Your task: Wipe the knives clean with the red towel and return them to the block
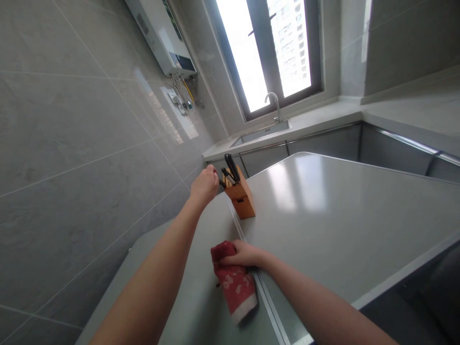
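A wooden knife block (242, 199) stands on the table, with several black-handled knives (232, 166) in its slots. My left hand (206, 183) is closed at the block's upper left side. From this fist a short dark handle (222, 184) reaches toward the slots; it looks like a knife handle, mostly covered by my fingers. Nearer to me, my right hand (244, 254) grips a folded red towel (235, 285) with a pale pattern and a whitish end. The towel hangs just above or against the table surface. A small dark bit shows at its left edge, too little to name.
The pale glossy table (305, 230) has a seam (268, 306) running lengthwise past the block. A tiled wall (89, 158) borders the left. Beyond are a counter (323, 115) with a sink (262, 132) and faucet (275, 105), a window, and a wall-mounted water heater (161, 38).
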Tool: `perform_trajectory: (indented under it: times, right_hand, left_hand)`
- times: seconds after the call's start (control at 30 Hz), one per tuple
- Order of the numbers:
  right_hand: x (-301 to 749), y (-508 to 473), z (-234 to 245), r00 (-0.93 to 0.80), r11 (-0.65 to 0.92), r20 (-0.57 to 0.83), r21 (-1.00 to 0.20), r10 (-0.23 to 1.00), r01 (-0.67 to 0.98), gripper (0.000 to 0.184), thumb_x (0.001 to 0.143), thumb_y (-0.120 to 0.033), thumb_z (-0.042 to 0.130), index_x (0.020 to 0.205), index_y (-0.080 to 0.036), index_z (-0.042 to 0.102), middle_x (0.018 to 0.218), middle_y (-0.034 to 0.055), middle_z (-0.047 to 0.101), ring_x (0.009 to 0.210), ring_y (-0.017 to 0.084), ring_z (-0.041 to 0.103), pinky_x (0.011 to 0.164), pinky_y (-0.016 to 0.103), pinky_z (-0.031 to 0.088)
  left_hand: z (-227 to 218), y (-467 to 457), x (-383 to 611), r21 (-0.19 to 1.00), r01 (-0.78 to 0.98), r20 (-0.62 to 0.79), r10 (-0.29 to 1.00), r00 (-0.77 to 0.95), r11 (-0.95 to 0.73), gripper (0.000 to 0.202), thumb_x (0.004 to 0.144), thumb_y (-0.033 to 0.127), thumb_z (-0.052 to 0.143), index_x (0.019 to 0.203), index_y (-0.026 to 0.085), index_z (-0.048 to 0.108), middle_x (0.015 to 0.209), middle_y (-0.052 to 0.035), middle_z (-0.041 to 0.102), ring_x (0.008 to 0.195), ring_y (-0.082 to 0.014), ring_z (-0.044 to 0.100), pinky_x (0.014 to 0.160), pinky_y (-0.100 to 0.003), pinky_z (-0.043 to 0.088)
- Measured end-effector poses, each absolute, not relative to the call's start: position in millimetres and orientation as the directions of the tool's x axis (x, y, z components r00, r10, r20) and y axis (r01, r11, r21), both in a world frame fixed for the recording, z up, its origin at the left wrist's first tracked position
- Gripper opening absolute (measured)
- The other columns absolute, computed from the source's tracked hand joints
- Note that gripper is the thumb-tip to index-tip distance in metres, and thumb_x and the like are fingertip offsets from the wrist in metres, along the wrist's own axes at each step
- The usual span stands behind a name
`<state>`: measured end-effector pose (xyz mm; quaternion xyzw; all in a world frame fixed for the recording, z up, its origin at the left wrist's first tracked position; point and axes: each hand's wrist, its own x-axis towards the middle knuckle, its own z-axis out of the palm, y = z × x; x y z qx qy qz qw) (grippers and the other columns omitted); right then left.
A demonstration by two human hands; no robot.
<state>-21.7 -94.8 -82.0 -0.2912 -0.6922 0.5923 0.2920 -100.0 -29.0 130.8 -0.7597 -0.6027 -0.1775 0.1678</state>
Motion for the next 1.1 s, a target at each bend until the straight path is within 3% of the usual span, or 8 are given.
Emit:
perform_trajectory:
  times: [0.17, 0.33, 0.53, 0.87, 1.1]
  right_hand:
    - [-22.1, -94.4, -82.4, -0.663, 0.146, 0.073, -0.988, 0.745, 0.056, 0.037, 0.067, -0.043, 0.066, 0.093, -0.016, 0.065, 0.086, 0.0019, 0.067, 0.074, 0.014, 0.06, 0.065, 0.022, 0.045]
    - [-22.3, -93.8, -83.8, -0.657, 0.124, 0.046, -0.99, 0.753, 0.073, 0.037, 0.065, -0.042, 0.067, 0.092, -0.016, 0.065, 0.086, 0.0022, 0.067, 0.075, 0.015, 0.06, 0.066, 0.022, 0.046]
    - [-21.0, -94.8, -81.3, -0.655, 0.134, 0.059, -0.989, 0.754, 0.065, 0.036, 0.065, -0.043, 0.068, 0.089, -0.016, 0.065, 0.085, 0.0017, 0.067, 0.074, 0.014, 0.059, 0.066, 0.022, 0.046]
    - [-22.8, -94.0, -81.1, -0.644, 0.109, 0.029, -0.99, 0.764, 0.085, 0.038, 0.064, -0.043, 0.069, 0.088, -0.014, 0.064, 0.082, 0.0018, 0.066, 0.07, 0.012, 0.058, 0.061, 0.02, 0.044]
    - [-23.6, -91.1, -86.5, -0.65, 0.131, 0.054, -0.989, 0.758, 0.07, 0.041, 0.063, -0.047, 0.068, 0.087, -0.014, 0.064, 0.081, 0.0019, 0.066, 0.069, 0.013, 0.057, 0.061, 0.021, 0.044]
  left_hand:
    - [132.3, -30.2, -97.6, -0.047, 0.969, 0.501, 0.834, 0.233, -0.243, 0.024, 0.081, 0.027, 0.042, 0.103, 0.02, 0.05, 0.104, -0.0107, 0.056, 0.085, -0.0222, 0.058, 0.067, -0.031, 0.043]
    - [137.8, -31.4, -93.7, -0.09, 0.942, 0.494, 0.807, 0.323, -0.322, 0.038, 0.071, 0.031, 0.057, 0.108, 0.022, 0.05, 0.105, -0.0088, 0.056, 0.094, -0.0235, 0.053, 0.073, -0.031, 0.042]
    - [141.7, -24.9, -88.6, -0.135, 0.929, 0.45, 0.814, 0.367, -0.344, 0.035, 0.075, 0.051, 0.051, 0.084, 0.018, 0.062, 0.091, -0.0088, 0.057, 0.084, -0.0219, 0.054, 0.066, -0.029, 0.042]
    - [131.2, -11.2, -87.6, -0.016, 0.943, 0.52, 0.803, 0.292, -0.333, 0.026, 0.073, 0.043, 0.057, 0.073, 0.018, 0.063, 0.092, -0.0053, 0.055, 0.082, -0.0186, 0.056, 0.07, -0.029, 0.044]
    - [128.3, -13.6, -88.2, -0.019, 0.938, 0.572, 0.765, 0.294, -0.346, 0.025, 0.074, 0.044, 0.055, 0.071, 0.019, 0.062, 0.097, -0.0046, 0.057, 0.085, -0.0202, 0.056, 0.067, -0.031, 0.044]
